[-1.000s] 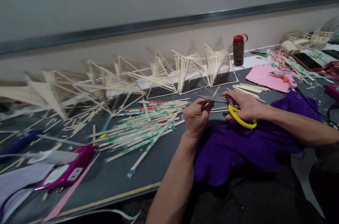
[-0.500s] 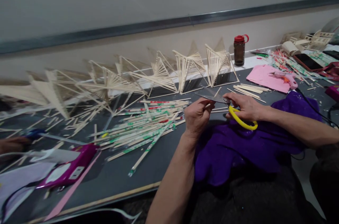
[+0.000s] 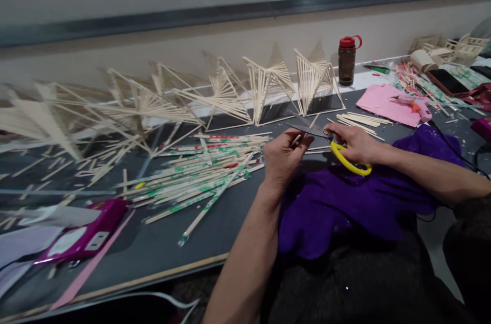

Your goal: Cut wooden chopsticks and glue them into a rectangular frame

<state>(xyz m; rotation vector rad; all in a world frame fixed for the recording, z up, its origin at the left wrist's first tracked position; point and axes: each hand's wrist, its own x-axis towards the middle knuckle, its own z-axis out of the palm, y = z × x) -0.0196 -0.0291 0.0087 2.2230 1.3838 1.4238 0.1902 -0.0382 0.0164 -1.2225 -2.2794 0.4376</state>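
Stick models (image 3: 65, 124) stand in a row along the wall at the back of the dark surface (image 3: 230, 227), from the far left to just past the middle. Loose sticks (image 3: 109, 160) lie scattered in front of them on the left. Nearer the front edge sits a magenta box (image 3: 86, 236) with a pale panel on top, and a pink strip (image 3: 95, 260) runs slantwise beside it. Further right, wrapped chopsticks (image 3: 203, 176) in green and red printed sleeves lie in a loose heap.

Next comes the left hand (image 3: 282, 155), closed, thumb and fingers pinching a thin stick (image 3: 314, 121) whose free end pokes up past the blades of the scissors (image 3: 341, 158). Whether those blades touch the stick, I cannot tell. Below the 2 hands, a purple cloth (image 3: 337, 211) lies bunched. A bottle (image 3: 346, 66) with a red lid stands by the wall, right of the models. The right hand (image 3: 356, 145) is wrapped around the yellow handles of the scissors, with a few bare sticks (image 3: 358, 120) lying just beyond it. To the right, a pink glue gun (image 3: 416, 103) rests on a pink sheet (image 3: 378, 104). Farther right, a phone (image 3: 447, 81) lies near a paper cup (image 3: 422, 60).
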